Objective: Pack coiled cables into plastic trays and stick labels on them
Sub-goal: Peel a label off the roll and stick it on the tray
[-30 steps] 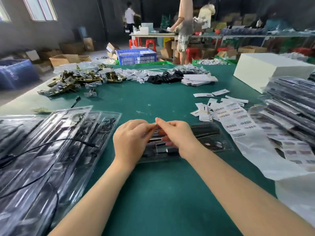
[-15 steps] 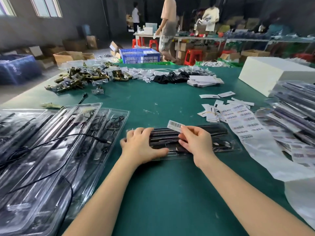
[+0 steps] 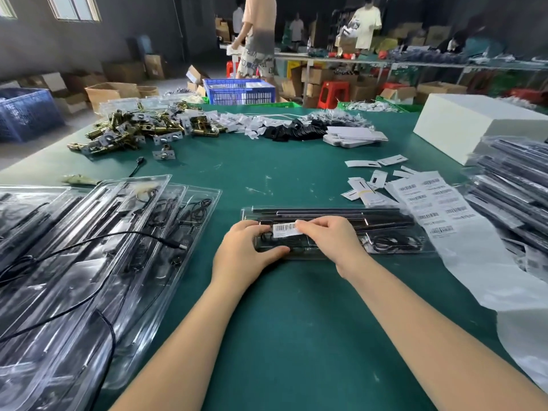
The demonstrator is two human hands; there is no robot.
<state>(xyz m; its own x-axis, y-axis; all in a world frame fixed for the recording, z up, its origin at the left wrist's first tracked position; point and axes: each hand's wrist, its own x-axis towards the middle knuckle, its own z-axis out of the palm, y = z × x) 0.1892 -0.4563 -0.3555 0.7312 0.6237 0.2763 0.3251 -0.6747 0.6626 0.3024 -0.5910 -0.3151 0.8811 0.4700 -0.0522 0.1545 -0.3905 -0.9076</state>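
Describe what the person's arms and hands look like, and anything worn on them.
Both forearms are bare all the way to the bottom edge of the picture: no sleeves show. The left hand and right hand wear no gloves, and no rings, watch or bracelets are visible. The fingers are uncovered, with short nails.

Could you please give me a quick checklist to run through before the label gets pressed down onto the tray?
1. Label over the tray, not the mat: ok.
2. Tray steadied: ok, the left hand rests on its left end, thumb along the near edge.
3. Right hand on the label: ok, its fingers cover the label's right end.
4. Label square to the tray: not ok, it sits slightly tilted.
5. Label fully stuck down: cannot tell.
6. More labels at hand: ok, the label sheet lies just right of the tray.
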